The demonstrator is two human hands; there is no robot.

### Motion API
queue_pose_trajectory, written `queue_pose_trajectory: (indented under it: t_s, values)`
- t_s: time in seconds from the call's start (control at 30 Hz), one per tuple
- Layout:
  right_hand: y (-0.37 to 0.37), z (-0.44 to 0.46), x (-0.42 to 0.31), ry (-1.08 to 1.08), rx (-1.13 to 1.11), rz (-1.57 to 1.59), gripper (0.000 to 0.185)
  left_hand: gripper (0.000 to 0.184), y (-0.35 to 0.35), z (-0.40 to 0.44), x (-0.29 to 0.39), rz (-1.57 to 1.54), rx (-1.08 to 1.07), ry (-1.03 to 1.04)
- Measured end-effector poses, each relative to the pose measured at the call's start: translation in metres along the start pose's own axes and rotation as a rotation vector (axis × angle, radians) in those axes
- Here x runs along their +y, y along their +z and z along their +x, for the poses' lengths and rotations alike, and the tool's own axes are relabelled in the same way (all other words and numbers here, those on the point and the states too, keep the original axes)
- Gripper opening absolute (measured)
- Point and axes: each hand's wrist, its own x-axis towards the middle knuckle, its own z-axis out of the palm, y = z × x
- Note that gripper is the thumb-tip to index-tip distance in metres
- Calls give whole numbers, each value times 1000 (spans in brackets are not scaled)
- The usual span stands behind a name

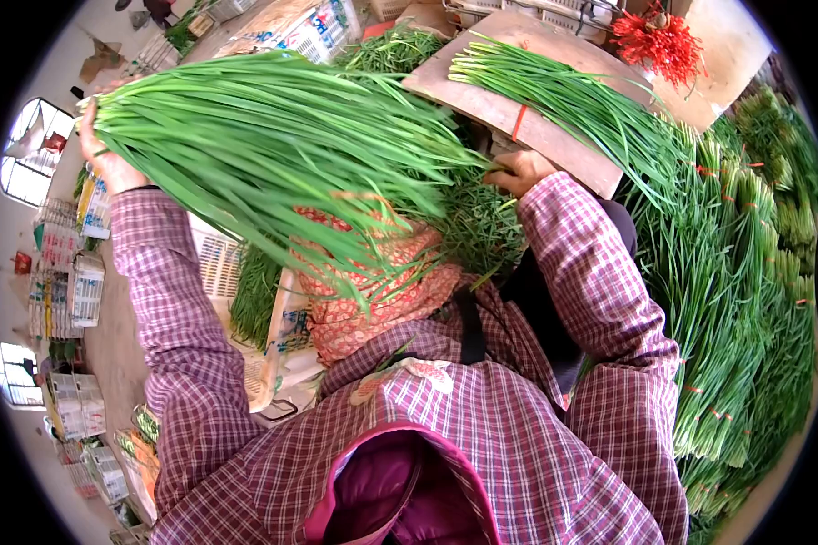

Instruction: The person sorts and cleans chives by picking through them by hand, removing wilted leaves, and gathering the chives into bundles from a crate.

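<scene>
My left hand (109,159) is wrapped round the pale stem ends of a large loose bunch of garlic chives (273,136), lifted at the upper left. Its long green leaves fan out to the right across my lap, the lower ones blurred. At the other end my right hand (521,171) is closed in a pinch at some leaf tips. Beside it, on a board (445,68), lies another bunch of chives (554,100) with a red tie (519,122) under or round it. Loose leaves (482,218) lie below my right hand.
A tall pile of tied chive bunches (727,300) stands along my right side. Red ties (659,45) hang in a cluster at the top right. A plastic crate (218,259) sits under the lifted leaves. Stacked crates (68,263) stand farther left.
</scene>
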Motion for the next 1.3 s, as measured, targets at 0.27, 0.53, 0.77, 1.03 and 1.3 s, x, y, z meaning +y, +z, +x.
queue_pose_trajectory:
  t_s: [0.27, 0.53, 0.77, 1.03, 1.3]
  values:
    - [21, 18, 20, 118, -110, -184, 31, 25, 5, 58, 3, 31, -46, -36]
    - [126, 54, 64, 225, -411, -241, 30, 28, 15, 51, -24, 106, -90, -89]
    - [271, 55, 100, 139, -90, 355, 53, 36, 33, 24, -42, 287, 155, -32]
    - [84, 30, -41, 251, 178, -101, 23, 30, 50, 14, -58, 116, -74, -167]
    - [-63, -48, -97, -224, 893, 92, 52, 36, 109, -16, -78, 40, -250, -223]
